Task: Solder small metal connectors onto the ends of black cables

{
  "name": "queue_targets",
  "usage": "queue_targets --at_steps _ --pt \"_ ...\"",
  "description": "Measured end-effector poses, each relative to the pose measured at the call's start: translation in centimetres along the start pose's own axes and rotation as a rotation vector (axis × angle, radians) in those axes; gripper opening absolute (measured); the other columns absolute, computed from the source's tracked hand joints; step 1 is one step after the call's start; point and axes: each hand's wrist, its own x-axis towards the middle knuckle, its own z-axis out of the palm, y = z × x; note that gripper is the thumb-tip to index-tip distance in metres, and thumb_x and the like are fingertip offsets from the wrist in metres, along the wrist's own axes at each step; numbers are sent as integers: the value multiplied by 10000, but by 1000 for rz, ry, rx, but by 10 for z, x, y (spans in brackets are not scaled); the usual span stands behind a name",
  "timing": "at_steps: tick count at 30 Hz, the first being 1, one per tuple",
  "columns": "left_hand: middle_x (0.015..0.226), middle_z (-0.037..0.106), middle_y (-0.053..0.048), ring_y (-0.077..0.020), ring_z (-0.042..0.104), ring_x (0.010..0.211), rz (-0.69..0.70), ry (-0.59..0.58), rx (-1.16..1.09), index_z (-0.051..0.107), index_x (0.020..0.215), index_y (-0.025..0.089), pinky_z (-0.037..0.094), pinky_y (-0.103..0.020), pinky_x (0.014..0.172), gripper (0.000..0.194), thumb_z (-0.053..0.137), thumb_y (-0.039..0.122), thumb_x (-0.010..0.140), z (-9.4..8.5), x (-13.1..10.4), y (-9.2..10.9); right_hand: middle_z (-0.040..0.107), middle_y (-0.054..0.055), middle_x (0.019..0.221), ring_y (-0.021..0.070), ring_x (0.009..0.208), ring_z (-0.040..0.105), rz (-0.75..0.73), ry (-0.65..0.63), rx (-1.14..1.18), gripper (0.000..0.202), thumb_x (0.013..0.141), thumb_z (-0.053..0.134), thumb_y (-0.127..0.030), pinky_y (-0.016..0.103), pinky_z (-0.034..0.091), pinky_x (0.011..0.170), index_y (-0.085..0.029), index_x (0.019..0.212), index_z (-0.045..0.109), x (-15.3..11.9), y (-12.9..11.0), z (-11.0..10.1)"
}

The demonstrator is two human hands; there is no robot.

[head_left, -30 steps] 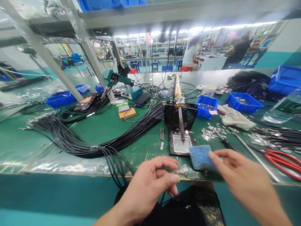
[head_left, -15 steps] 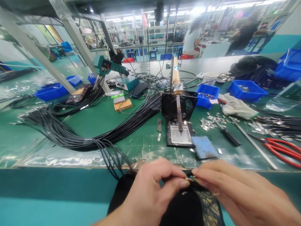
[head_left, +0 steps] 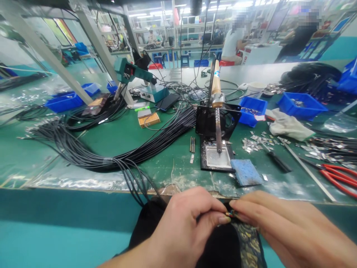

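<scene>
A tiny cable end with coloured wires (head_left: 231, 214) sits between my two hands, just off the bench's front edge and above my lap. My left hand (head_left: 185, 219) pinches it between thumb and forefinger from the left. From the right, the fingertips of my right hand (head_left: 287, 223) close on its other side. Fingers cover most of the piece, so its exact shape is hidden. Beyond my hands, a soldering iron (head_left: 218, 130) with a wooden handle rests in its stand, tip down over a metal tray (head_left: 214, 164). A blue sponge (head_left: 247, 172) lies beside the tray.
A thick bundle of black cables (head_left: 156, 143) curves across the bench at left, some ends hanging over the edge. Red-handled pliers (head_left: 338, 176), a metal ruler-like strip (head_left: 309, 171), loose metal bits (head_left: 252, 145) and a blue bin (head_left: 301, 108) are at right. Two people are farther back.
The view has shifted slightly, so the bench things appear a little farther right and higher. Both hands stay closed at the same small cable end, which appears slightly turned.
</scene>
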Motion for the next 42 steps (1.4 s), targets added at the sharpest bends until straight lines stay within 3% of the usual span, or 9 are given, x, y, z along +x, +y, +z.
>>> queue_targets --at_steps 6,16,23,30,33,36,39,42 --pt "797 725 -10 -122 641 760 7 -9 -5 802 887 156 475 -212 715 106 703 144 923 0 -1 0 766 60 989 145 789 764 -11 -65 60 396 1113 207 -211 252 558 609 -209 1214 590 -2 2 1" --pt "801 725 -5 -126 650 780 -13 -21 -19 803 876 168 484 -219 738 108 707 157 925 1 0 -1 768 61 940 141 703 742 -31 -36 72 425 1115 186 -211 252 533 542 -208 1117 611 6 1 -3" --pt "808 725 -4 -133 652 782 -38 -24 -11 795 876 174 485 -230 744 113 696 164 931 1 0 -1 744 68 858 133 604 687 -34 -91 130 497 1107 207 -209 237 521 508 -189 914 664 11 0 -5" --pt "820 742 -12 -140 661 781 -51 -20 -6 787 865 177 485 -240 751 111 696 161 926 0 0 -2 764 75 912 143 646 707 -28 -85 150 464 1092 221 -177 244 539 542 -194 979 670 2 1 -3" --pt "815 744 -9 -135 663 773 -47 -4 -7 782 858 179 484 -235 738 101 704 165 920 -2 -2 -3 748 33 964 152 771 736 114 -81 213 283 1059 374 -175 238 563 606 -235 1092 648 -7 8 -1" --pt "806 746 -1 -126 658 760 -51 9 -10 781 850 184 480 -228 728 99 711 176 919 -4 -3 -3 736 -11 896 143 773 736 442 -28 368 152 1033 519 -304 208 558 603 -271 1037 667 -10 10 3" --pt "810 753 7 -120 658 764 -65 17 -8 785 850 194 474 -224 740 89 724 193 914 -6 -3 -2 737 4 858 160 807 731 733 -154 719 280 1005 546 -486 194 545 573 -249 993 695 -6 3 10" --pt "799 741 6 -125 650 762 -104 34 -22 787 834 202 465 -232 734 93 731 217 907 -6 -1 1 707 16 788 148 732 664 847 -256 969 410 988 518 -575 216 530 612 -219 906 706 0 -6 18"
